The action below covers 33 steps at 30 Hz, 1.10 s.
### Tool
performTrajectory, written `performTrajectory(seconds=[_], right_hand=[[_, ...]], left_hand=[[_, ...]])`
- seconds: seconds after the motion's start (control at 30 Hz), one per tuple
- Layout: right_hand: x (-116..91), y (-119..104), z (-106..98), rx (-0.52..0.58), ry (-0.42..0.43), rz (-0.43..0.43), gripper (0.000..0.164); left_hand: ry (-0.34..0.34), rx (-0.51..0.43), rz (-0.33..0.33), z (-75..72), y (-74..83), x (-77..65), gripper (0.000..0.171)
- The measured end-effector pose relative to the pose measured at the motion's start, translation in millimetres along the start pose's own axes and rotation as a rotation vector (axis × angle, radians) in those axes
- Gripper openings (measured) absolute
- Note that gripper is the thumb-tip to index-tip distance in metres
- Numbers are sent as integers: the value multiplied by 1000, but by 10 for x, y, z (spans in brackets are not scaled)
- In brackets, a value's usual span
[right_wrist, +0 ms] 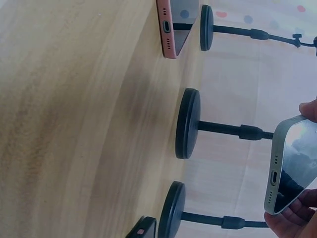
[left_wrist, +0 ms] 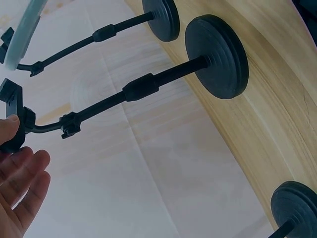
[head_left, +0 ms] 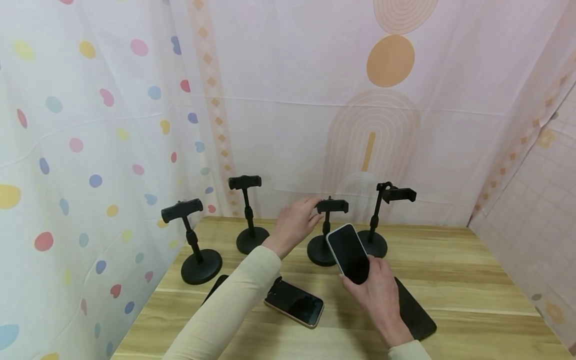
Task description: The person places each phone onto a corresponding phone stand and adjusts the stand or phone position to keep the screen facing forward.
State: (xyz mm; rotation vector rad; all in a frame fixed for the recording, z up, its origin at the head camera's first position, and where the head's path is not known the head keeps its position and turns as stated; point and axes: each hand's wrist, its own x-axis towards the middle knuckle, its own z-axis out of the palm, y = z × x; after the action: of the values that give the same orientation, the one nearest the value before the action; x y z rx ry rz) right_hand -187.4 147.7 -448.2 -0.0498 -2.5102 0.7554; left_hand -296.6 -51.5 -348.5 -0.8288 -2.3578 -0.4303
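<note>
In the head view, we see the left hand (head_left: 294,222) pinching the clamp (head_left: 333,206) of a stand (head_left: 321,252), the right hand (head_left: 375,295) grasping a pale-edged phone (head_left: 348,255) above the table (head_left: 477,285). The left wrist view shows us the thumb against the clamp; we judge it is being readied. In the right wrist view, thumb and fingers grip opposite phone edges; next, probably, we need phone and clamp aligned.

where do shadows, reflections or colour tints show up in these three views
Head view: soft shadow on the tabletop below the right hand; right wrist view: pale, cloudy reflections on the held phone, and what looks like a curtain dot mirrored in the pink-edged phone; left wrist view: a cool, bluish cast over the pale curtain.
</note>
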Motion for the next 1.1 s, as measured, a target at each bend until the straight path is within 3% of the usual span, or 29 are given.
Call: performTrajectory(seconds=[0.3, 0.73, 1.1], right_hand=[[31, -57, -21, 30, 57, -29, 79], [144, -167, -82, 71, 5, 1, 81], [211, -235, -77, 118, 38, -17, 80]], left_hand=[[-21, 0, -15, -9, 55, -4, 39], [25, -28, 28, 23, 21, -15, 39], [11, -8, 23, 13, 24, -24, 37]])
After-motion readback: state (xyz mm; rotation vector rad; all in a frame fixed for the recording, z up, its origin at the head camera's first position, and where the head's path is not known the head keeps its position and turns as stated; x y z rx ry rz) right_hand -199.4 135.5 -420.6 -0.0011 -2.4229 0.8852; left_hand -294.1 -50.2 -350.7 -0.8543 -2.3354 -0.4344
